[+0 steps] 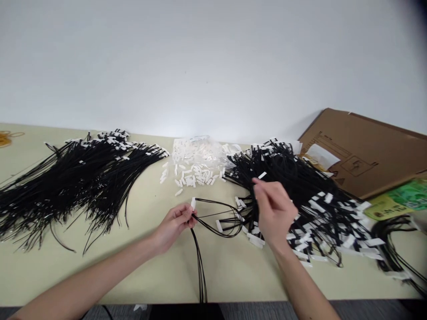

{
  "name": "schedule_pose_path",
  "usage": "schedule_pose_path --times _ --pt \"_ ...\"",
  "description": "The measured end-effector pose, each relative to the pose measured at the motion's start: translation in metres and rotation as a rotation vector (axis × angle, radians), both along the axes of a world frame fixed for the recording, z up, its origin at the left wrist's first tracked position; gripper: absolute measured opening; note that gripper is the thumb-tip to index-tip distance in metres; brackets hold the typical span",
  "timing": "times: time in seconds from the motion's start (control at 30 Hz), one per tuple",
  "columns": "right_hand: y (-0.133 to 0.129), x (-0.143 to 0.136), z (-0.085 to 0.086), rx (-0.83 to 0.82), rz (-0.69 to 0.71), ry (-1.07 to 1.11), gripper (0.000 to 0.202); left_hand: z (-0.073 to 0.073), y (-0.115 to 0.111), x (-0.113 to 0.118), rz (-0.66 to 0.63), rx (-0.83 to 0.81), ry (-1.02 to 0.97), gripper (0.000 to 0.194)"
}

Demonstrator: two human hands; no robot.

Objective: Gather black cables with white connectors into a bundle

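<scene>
My left hand (176,224) pinches a white plastic connector (193,203) together with thin black wires (200,262). Some of these wires loop out to the right, while others hang down past the table's front edge. My right hand (275,209) is raised by the right-hand pile of black cables (280,164), its thumb and fingers pressed together. What lies between those fingertips, if anything, I cannot make out against the dark cables. Loose white connector housings (196,175) lie beyond my left hand, in front of a clear plastic bag (200,151) of similar white pieces.
Another heap of black wires (73,182) with white ends spreads over the left side. A cardboard piece (370,151) leans at the right, with a green and yellow packet (400,198) and a black cable bundle (390,244) near it. Yellow rubber bands (6,138) lie far left.
</scene>
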State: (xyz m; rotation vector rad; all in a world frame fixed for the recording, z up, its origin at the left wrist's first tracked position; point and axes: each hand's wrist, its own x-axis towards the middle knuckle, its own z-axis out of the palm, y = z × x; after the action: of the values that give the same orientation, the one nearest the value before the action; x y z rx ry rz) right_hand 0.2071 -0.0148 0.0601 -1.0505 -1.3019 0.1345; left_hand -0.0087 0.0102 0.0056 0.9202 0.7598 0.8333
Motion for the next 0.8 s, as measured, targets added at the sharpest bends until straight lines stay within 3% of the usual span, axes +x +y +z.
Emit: schedule_pose_path --times 0.1,0.2,0.8 --pt "-0.006 -0.016 -0.011 0.098 0.035 -0.439 0.017 -0.001 0.0 0.0 0.0 0.028 0.006 0.017" --pt "-0.007 -0.029 -0.022 0.134 0.055 -0.58 0.011 -0.001 0.0 0.001 0.006 0.048 0.004 0.017" --pt "-0.007 -0.032 -0.029 0.112 0.039 -0.586 0.009 -0.004 0.0 0.0 0.008 0.05 -0.039 0.013"
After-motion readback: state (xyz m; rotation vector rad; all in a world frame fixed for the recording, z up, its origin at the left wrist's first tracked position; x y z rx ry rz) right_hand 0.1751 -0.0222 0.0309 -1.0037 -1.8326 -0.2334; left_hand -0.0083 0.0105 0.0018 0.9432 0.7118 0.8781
